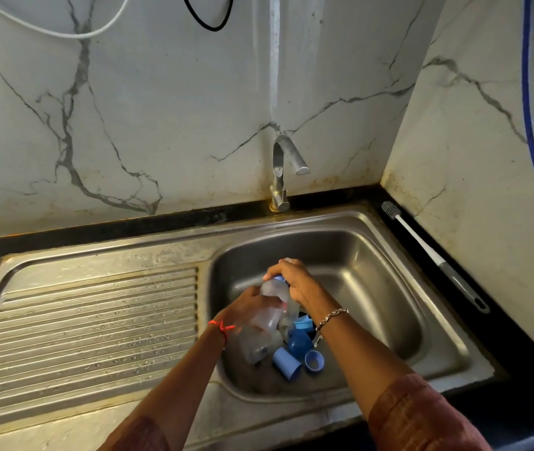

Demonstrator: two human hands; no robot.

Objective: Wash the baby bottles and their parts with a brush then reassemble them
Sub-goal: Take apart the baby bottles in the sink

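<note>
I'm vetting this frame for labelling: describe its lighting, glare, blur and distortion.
Head view: the wide-angle lens bows the sink rim. Head view: light glares off the ribbed drainboard, while the sink's near inner wall sits in shadow. Head view: the clear bottle gripped by the left hand and right hand looks soft and hazy, edges hard to trace.

A clear, frosted bottle (pixel 270 307) with a blue collar (pixel 279 278) is seen between the left hand (pixel 246 307) and right hand (pixel 291 283); blue caps (pixel 287 364) are seen just below. A red thread (pixel 221 327) is worn at the left wrist, a silver bracelet (pixel 332 315) at the right. Beyond the hands the white wall (pixel 161 109) is veined grey; right of them a white-and-grey brush (pixel 421 242) is shown on black counter (pixel 503 340).
</note>
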